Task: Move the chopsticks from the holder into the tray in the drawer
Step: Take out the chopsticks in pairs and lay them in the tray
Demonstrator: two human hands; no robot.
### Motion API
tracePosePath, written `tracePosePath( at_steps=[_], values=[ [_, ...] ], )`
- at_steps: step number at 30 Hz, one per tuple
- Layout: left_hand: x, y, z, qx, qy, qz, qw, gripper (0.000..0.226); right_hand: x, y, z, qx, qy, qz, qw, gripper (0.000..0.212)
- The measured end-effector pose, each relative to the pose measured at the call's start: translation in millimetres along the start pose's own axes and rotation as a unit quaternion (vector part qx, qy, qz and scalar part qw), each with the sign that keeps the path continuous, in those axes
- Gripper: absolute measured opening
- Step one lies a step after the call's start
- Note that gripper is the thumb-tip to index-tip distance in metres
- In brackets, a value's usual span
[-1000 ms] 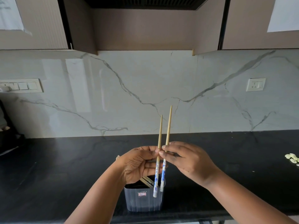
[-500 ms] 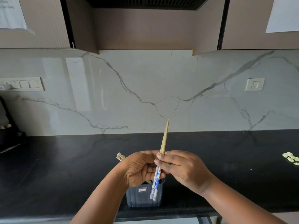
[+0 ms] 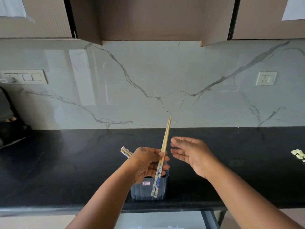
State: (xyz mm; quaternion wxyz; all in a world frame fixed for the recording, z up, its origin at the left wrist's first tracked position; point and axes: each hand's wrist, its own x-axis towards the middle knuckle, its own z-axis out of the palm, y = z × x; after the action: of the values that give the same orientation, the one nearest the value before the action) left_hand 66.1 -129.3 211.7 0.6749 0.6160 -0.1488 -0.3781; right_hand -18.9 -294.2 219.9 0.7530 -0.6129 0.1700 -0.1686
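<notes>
- Since half a second ago the right hand has let go of the pair of chopsticks and drawn off to the right; the left hand alone has kept them, and the two sticks now lie tight together rather than spread.
- Head view, the hands: the left hand grips the pair about mid-length, thumb and fingers curled round them; the sticks stand tilted, bare wooden tips up and leaning right against the marble backsplash, blue-patterned ends down in front of the holder.
- The same left hand also holds a second bundle of chopsticks; their ends stick out past the back of the hand to the upper left; how many there are I cannot tell.
- The right hand is empty, fingers straight and loosely spread, palm turned toward the left hand; it is just beside the upright pair but apart from it, with a clear gap between fingertips and wood.
- The holder is a dark bluish plastic tub with a small red label; it stands on the black worktop near the front edge, directly below the left hand; the patterned ends of the pair overlap its front wall in the picture; whether they touch it I cannot tell.
- Elsewhere: a switch panel on the left of the backsplash; a socket on the right; small pale pieces at the far right of the worktop; a pale tray edge shows at the bottom of the view.
</notes>
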Motion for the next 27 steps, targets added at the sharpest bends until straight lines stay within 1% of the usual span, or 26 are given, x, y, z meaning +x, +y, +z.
tracePosePath(
  at_steps=[2,6,9,11,13,14,15,17,18,19,21,23,25,26,27],
  values=[
    [0,-5,4,0.040,0.010,0.002,0.999,0.017,3,-1,5,0.018,-0.018,0.046,0.999,0.024],
    [1,-14,7,0.111,0.031,0.012,0.993,0.016,6,11,14,0.054,-0.015,0.063,0.996,0.025],
    [0,-20,2,0.133,0.043,0.025,0.990,0.014,9,16,17,0.033,-0.021,0.073,0.997,0.024],
    [-2,-25,-4,0.147,0.035,0.053,0.987,0.015,10,17,21,0.009,-0.031,0.066,0.997,0.022],
    [-4,-29,-14,0.161,0.048,0.125,0.978,0.016,12,15,24,-0.013,-0.047,0.036,0.998,0.021],
    [-4,-31,-22,0.169,0.083,0.174,0.967,0.015,12,13,25,-0.035,-0.058,0.012,0.998,0.018],
    [-4,-33,-32,0.169,0.135,0.223,0.951,0.013,11,11,25,-0.065,-0.069,-0.016,0.995,0.015],
    [-4,-37,-59,0.157,0.240,0.298,0.910,0.013,7,15,26,-0.134,-0.100,-0.064,0.984,0.013],
    [-4,-41,-74,0.171,0.282,0.318,0.889,0.013,4,22,25,-0.182,-0.116,-0.083,0.973,0.014],
    [-1,-48,-90,0.210,0.315,0.325,0.866,0.014,0,35,25,-0.244,-0.133,-0.098,0.956,0.015],
    [9,-65,-125,0.336,0.352,0.305,0.819,0.027,-9,71,24,-0.382,-0.177,-0.091,0.902,0.011],
    [24,-86,-156,0.454,0.347,0.228,0.788,0.044,-19,113,22,-0.476,-0.239,-0.054,0.845,0.011],
    [40,-108,-182,0.551,0.320,0.126,0.760,0.065,-24,153,20,-0.545,-0.293,-0.049,0.784,0.012],
    [47,-119,-194,0.598,0.306,0.078,0.737,0.073,-26,170,19,-0.566,-0.309,-0.038,0.763,0.013],
    [54,-130,-204,0.640,0.290,0.039,0.710,0.079,-26,185,17,-0.578,-0.319,-0.021,0.750,0.014]
  ],
)
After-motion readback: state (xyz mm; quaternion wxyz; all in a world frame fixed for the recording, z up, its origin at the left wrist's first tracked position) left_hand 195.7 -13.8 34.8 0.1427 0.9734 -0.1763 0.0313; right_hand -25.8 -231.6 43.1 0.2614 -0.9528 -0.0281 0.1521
